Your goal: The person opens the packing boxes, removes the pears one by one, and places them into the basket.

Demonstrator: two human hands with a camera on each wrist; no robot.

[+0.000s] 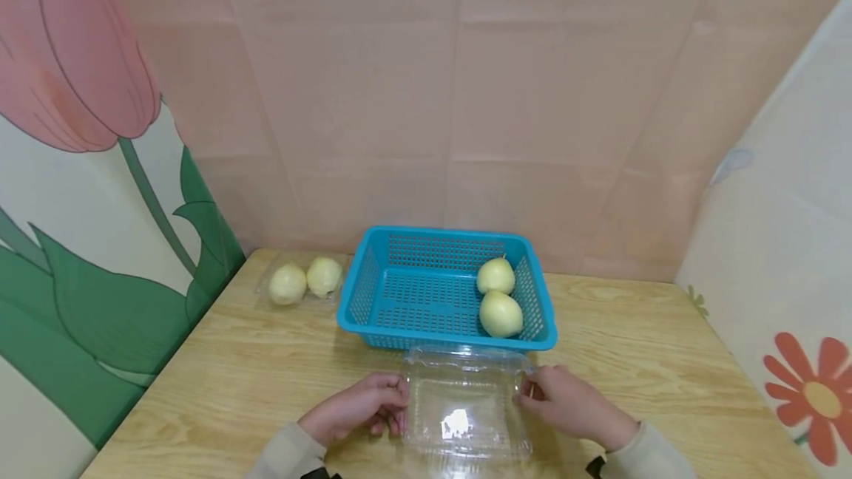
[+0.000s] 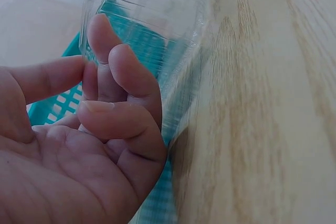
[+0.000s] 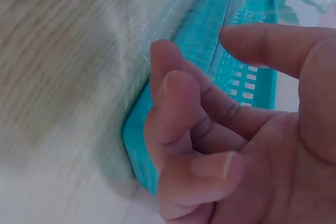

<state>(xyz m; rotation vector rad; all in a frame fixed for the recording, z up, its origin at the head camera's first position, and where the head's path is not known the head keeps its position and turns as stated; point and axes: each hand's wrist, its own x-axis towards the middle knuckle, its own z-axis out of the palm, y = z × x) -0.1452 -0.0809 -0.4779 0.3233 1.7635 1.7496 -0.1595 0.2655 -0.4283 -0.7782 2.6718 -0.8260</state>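
Two bare hands hold a clear plastic container (image 1: 466, 423) on or just over the counter (image 1: 639, 361), in front of a blue basket (image 1: 446, 341); its transparency makes it hard to tell whether its base touches the wood. The left hand (image 1: 359, 406) has a narrow grip on one side of the container, thumb and forefinger pinched together at the edge, the other fingers bent. The right hand (image 1: 577, 399) grips the opposite side, its thumb against the rim and its fingers curled; the head view hides part of those fingers behind the back of the hand. A bright glare (image 1: 456, 424) covers part of the container's floor, and where its near edge ends is unclear.

The container's far edge overlaps the basket's near wall in the head view, so whether they touch cannot be told. Inside the basket, a pale fruit (image 1: 495, 276) and a nearer fruit (image 1: 501, 314) sit at the right end, one partly covering the other. Left of the basket, two more fruits (image 1: 288, 284) lie with a faint clear tray (image 1: 301, 260) around them, its outline difficult to follow. Both sleeves (image 1: 289, 455) are cut off by the bottom edge, as is the tulip picture (image 1: 100, 58) at upper left.
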